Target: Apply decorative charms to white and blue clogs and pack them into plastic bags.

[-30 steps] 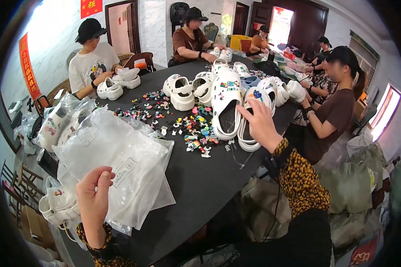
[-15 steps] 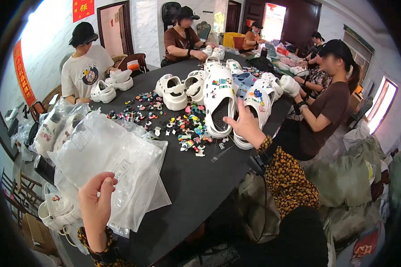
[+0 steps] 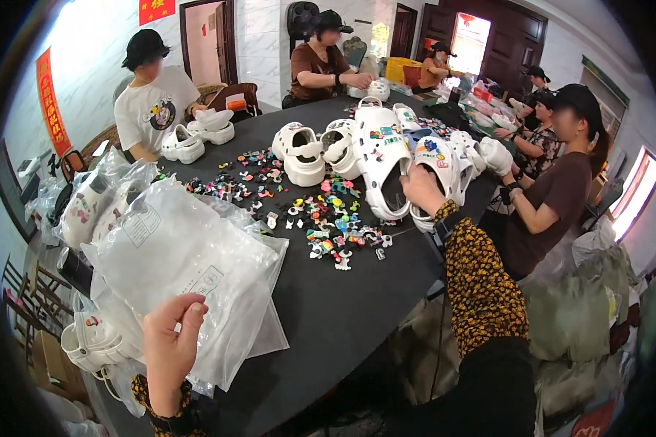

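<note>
Left hand (image 3: 173, 335) pinched together, can't tell if your right hand (image 3: 424, 188) grips, but lopsided yanking could topple white, charm-studded foam clogs (image 3: 380, 154).

A head-worn fisheye looks down across the black table (image 3: 328, 306).

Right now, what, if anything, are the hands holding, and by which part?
Cannot be told: the right hand is at the foot opening of a white perforated clog; the left hand overlaps translucent plastic bags in view.
</note>
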Demonstrator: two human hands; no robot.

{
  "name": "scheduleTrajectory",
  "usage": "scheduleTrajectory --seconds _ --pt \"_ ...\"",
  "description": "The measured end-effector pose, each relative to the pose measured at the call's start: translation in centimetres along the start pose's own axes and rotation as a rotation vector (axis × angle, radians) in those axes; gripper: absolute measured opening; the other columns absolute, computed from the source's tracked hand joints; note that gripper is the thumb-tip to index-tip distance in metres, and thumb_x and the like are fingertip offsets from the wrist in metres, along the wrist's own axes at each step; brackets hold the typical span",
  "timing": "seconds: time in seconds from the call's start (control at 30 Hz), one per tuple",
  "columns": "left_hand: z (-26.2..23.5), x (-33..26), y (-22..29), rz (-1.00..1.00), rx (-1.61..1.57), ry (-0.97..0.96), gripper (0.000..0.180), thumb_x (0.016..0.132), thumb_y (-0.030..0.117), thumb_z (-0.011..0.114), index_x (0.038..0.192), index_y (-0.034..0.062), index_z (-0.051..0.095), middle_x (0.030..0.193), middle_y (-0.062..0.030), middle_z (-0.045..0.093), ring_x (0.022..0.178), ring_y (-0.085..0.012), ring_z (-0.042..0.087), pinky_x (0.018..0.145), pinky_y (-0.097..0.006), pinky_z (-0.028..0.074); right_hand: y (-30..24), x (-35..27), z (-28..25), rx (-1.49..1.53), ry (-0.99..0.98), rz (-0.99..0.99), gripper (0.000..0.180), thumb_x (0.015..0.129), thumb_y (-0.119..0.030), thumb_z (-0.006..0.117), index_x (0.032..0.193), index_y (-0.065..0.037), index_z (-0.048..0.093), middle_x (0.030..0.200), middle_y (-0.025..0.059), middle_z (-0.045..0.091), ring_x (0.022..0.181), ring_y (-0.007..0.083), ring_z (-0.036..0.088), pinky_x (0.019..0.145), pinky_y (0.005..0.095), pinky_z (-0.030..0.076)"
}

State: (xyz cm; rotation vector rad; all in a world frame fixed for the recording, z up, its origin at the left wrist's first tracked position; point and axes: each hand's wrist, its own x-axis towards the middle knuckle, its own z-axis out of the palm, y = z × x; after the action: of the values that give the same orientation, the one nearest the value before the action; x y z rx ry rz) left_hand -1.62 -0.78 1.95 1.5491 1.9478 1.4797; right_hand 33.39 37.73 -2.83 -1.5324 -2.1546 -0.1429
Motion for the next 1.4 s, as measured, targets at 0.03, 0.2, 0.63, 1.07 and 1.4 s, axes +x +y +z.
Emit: scheduleTrajectory --seconds 0.03,0.2,0.63,1.07,1.4 --pt "0.2 0.0 -0.1 -0.011 0.01 0.001 0.014 0.086 0.007 0.058 0.09 -0.0051 0.065 0.073 -0.0124 0.067 0.069 -0.0147 0.063 0.063 -0.027 0.047 0.4 0.4 0.1 -0.015 -0.003 -0.027 0.037 0.084 -0.022 0.053 0.108 0.006 0.051 0.099 0.029 0.059 0.094 0.0452 0.056 0.082 0.0534 0.042" --pt "1.1 0.6 -0.9 -0.04 0.103 -0.013 0.013 0.083 0.004 0.058 0.089 -0.0044 0.065 0.072 -0.0127 0.066 0.065 -0.0172 0.062 0.061 -0.027 0.046 1.1 3.1 1.7 -0.059 -0.073 -0.026 0.058 0.086 -0.016 0.045 0.137 0.005 0.028 0.106 0.0283 0.055 0.098 0.0421 0.055 0.085 0.0523 0.042" --pt "2.9 1.6 -2.4 -0.149 0.205 -0.075 0.011 0.083 0.005 0.058 0.087 -0.0037 0.064 0.075 -0.0141 0.066 0.068 -0.0229 0.063 0.063 -0.029 0.047 4.1 10.5 6.1 -0.034 0.079 0.035 0.029 0.086 -0.017 0.049 0.109 0.002 0.052 0.106 0.03 0.054 0.094 0.0472 0.056 0.082 0.0535 0.045" --pt "3.5 2.2 -2.9 -0.164 0.26 -0.142 0.012 0.084 0.002 0.055 0.088 -0.0059 0.064 0.076 -0.0129 0.067 0.071 -0.017 0.064 0.065 -0.027 0.05 4.7 12.7 7.4 0.023 0.137 0.095 0.031 0.086 -0.018 0.051 0.108 0.004 0.053 0.108 0.0302 0.054 0.101 0.0452 0.054 0.088 0.0506 0.043" --pt "5.1 0.7 -2.6 -0.106 0.165 -0.203 0.01 0.084 0.003 0.058 0.09 -0.0044 0.063 0.076 -0.0146 0.064 0.069 -0.0236 0.062 0.063 -0.03 0.047 3.8 7.6 1.4 0.336 -0.041 -0.128 0.072 0.078 -0.03 0.065 0.137 0.001 0.037 0.128 0.0263 0.05 0.119 0.0313 0.051 0.099 0.0341 0.039"
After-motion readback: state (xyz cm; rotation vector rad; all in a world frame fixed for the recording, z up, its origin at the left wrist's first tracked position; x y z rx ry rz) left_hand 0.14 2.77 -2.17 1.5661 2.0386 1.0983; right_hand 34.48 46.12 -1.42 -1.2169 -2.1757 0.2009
